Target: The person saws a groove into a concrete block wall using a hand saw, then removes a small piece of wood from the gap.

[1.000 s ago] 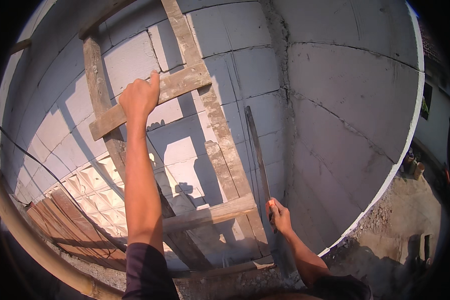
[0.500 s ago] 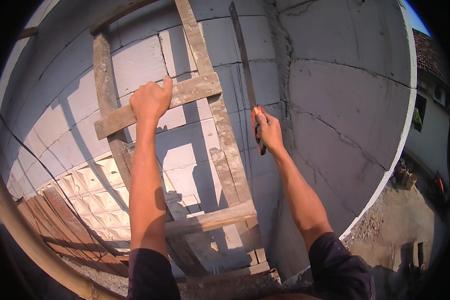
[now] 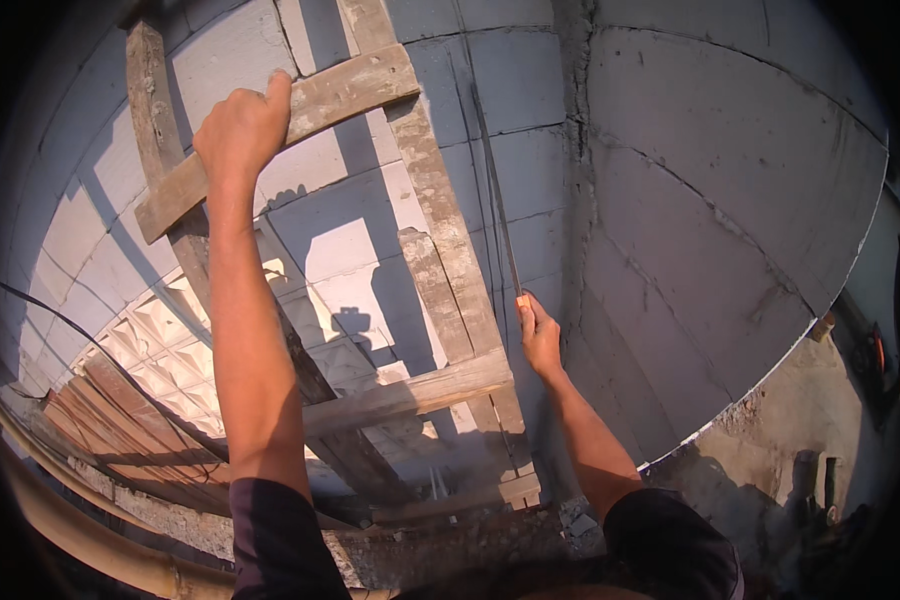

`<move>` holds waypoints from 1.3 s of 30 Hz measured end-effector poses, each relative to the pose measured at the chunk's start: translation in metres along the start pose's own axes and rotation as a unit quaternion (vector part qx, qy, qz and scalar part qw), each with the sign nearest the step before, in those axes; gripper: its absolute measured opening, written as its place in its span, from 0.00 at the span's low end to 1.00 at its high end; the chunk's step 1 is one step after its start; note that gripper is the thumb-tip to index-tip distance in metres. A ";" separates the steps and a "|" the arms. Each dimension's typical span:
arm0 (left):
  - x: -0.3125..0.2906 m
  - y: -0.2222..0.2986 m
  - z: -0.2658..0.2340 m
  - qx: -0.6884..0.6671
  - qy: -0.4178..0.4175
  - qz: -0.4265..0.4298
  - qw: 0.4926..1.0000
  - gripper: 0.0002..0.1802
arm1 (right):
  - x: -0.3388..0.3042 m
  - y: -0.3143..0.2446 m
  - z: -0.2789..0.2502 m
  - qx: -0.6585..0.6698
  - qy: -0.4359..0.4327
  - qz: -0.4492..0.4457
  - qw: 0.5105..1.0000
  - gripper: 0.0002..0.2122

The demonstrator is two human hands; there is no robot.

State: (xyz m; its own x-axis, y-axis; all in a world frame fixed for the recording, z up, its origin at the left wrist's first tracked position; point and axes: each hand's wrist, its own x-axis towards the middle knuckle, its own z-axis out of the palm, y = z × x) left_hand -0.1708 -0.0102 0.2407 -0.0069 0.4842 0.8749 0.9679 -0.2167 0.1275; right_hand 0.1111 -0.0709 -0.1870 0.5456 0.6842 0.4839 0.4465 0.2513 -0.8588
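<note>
My left hand (image 3: 242, 130) is wrapped over an upper rung (image 3: 355, 92) of a rough wooden ladder, its thumb lying along the top edge. The ladder leans in front of a block wall (image 3: 520, 85). To its right, my right hand (image 3: 540, 345) is closed around the orange handle (image 3: 523, 302) of a handsaw. The long, narrow saw blade (image 3: 496, 190) points up and away, seen nearly edge-on, close to the wall. Whether the blade touches the wall I cannot tell. A lower rung (image 3: 410, 392) crosses between my forearms.
A second block wall (image 3: 710, 190) meets the first at a mortared corner on the right. Cream patterned blocks (image 3: 170, 335) and brown boards (image 3: 135, 420) are at lower left, with a black cable (image 3: 80, 332) crossing. A bamboo pole (image 3: 100, 535) curves along the lower left.
The view has shifted, so the ladder and my left hand appear higher and further left. My right hand has come down with the saw, whose blade now shows more edge-on. Both grips persist.
</note>
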 end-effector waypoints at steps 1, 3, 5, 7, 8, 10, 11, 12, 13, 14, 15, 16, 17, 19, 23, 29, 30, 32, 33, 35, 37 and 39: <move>0.002 0.004 -0.002 -0.001 0.005 0.002 1.000 0.41 | -0.051 0.037 -0.012 0.002 -0.006 0.033 0.999 0.18; -0.001 0.008 0.000 -0.006 0.010 -0.001 1.000 0.41 | -0.151 0.092 -0.043 0.001 -0.022 0.102 0.995 0.19; -0.002 0.005 -0.001 0.004 -0.003 -0.010 1.000 0.41 | -0.220 0.095 -0.067 0.002 -0.076 0.193 0.978 0.20; -0.002 0.008 -0.001 -0.004 -0.002 -0.016 1.000 0.40 | -0.227 0.069 -0.086 0.033 -0.065 0.174 0.982 0.20; -0.002 0.010 -0.001 -0.009 0.004 -0.016 1.000 0.40 | -0.218 0.052 -0.086 0.052 -0.048 0.143 0.987 0.20; -0.002 0.016 0.002 -0.020 0.003 -0.012 1.000 0.40 | -0.180 0.021 -0.083 0.106 -0.031 0.125 0.986 0.21; -0.001 0.012 0.000 -0.017 0.000 -0.011 1.000 0.40 | -0.147 -0.002 -0.078 0.132 -0.032 0.110 0.985 0.21; -0.001 0.008 0.001 -0.017 -0.003 -0.011 1.000 0.39 | -0.097 -0.033 -0.073 0.156 -0.036 0.095 0.983 0.20; -0.002 0.005 0.001 -0.017 -0.003 -0.010 1.000 0.39 | -0.049 -0.067 -0.068 0.178 -0.042 0.079 0.980 0.20; -0.002 0.003 0.001 -0.018 -0.002 -0.008 1.000 0.39 | -0.008 -0.096 -0.065 0.195 -0.046 0.061 0.978 0.20; -0.001 -0.001 -0.002 -0.015 0.002 -0.007 1.000 0.39 | 0.031 -0.125 -0.059 0.212 -0.053 0.041 0.975 0.20; 0.000 0.004 0.002 -0.028 -0.003 -0.006 1.000 0.39 | 0.067 -0.143 -0.059 0.216 -0.054 0.012 0.975 0.19; -0.001 0.009 0.003 -0.037 -0.007 -0.004 0.999 0.39 | 0.101 -0.158 -0.058 0.212 -0.043 0.005 0.976 0.19; 0.001 0.014 0.005 -0.048 -0.007 -0.003 0.999 0.39 | 0.159 -0.180 -0.055 0.187 -0.032 -0.002 0.982 0.20; -0.003 0.010 0.006 -0.030 0.000 0.002 1.000 0.39 | 0.191 -0.205 -0.039 0.142 -0.048 0.001 0.989 0.18; -0.001 0.000 -0.004 -0.014 -0.015 0.007 1.000 0.40 | 0.087 -0.104 -0.017 0.072 -0.050 0.040 0.995 0.15; -0.003 0.000 -0.002 -0.013 -0.006 0.004 1.000 0.40 | 0.048 -0.064 -0.018 0.071 -0.059 0.066 0.994 0.15; -0.002 0.008 0.004 -0.020 0.021 0.005 1.000 0.40 | -0.039 0.012 -0.037 0.084 -0.079 0.144 0.983 0.16; -0.001 0.008 0.004 -0.019 0.018 0.002 1.000 0.40 | -0.083 0.043 -0.048 0.096 -0.091 0.184 0.974 0.17; -0.001 0.004 0.000 -0.011 0.012 -0.004 1.000 0.40 | -0.164 0.093 -0.066 0.081 -0.106 0.242 0.961 0.17; -0.002 0.006 0.003 -0.014 -0.001 -0.010 1.000 0.40 | -0.208 0.088 -0.085 0.062 -0.114 0.206 0.970 0.18; 0.000 0.007 -0.004 -0.018 0.000 -0.016 1.000 0.40 | -0.202 0.049 -0.090 0.083 -0.070 0.148 0.983 0.19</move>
State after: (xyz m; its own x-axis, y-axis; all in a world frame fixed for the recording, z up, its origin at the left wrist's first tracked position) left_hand -0.1654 -0.0151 0.2432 -0.0376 0.4906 0.8706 0.9576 -0.2313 0.1717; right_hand 0.0869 -0.2583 -0.3117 0.5254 0.8291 0.1912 0.1554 0.1275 -0.9796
